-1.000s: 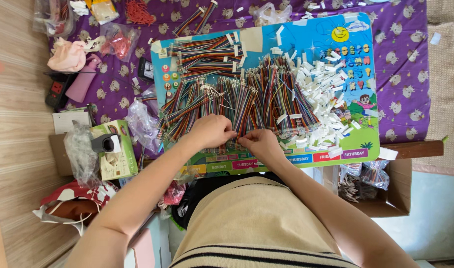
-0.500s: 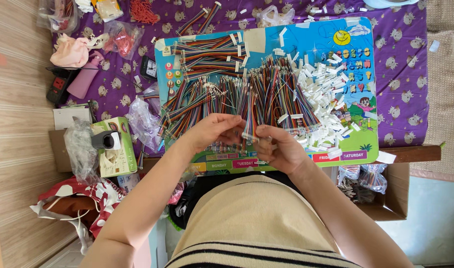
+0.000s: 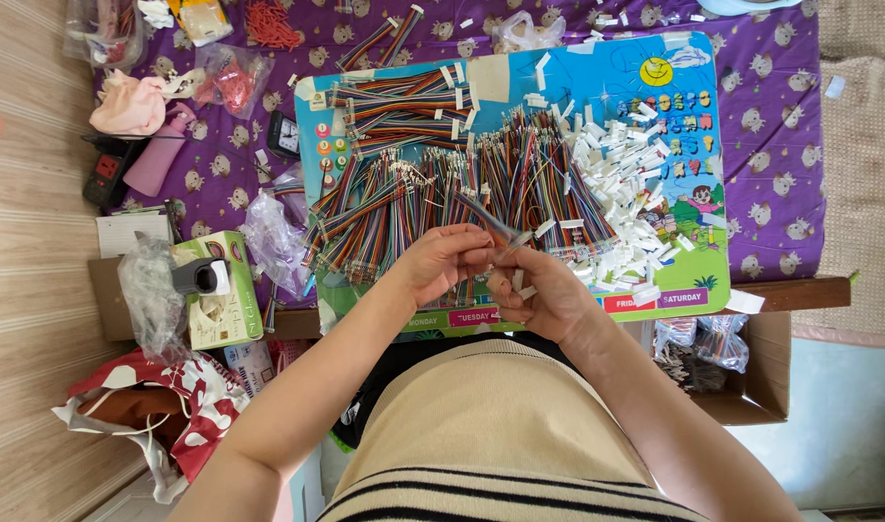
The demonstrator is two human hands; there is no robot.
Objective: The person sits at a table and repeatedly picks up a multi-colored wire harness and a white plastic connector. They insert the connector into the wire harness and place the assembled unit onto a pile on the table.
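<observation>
both hands, left hand [image 3: 440,261] and right hand [image 3: 544,295], pinch one multicoloured wire bundle [image 3: 495,229] above the near edge of the colourful board [image 3: 694,145].

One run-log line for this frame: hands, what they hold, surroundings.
left hand: pinching ribbon cable | right hand: on same cable's end | below: cable piles on colourful board | white connectors at right

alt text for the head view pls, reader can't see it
Both hands, left hand and right hand, hold a thin wire bundle over a colourful board heaped with rainbow wires and white tags, on a purple cloth.
</observation>
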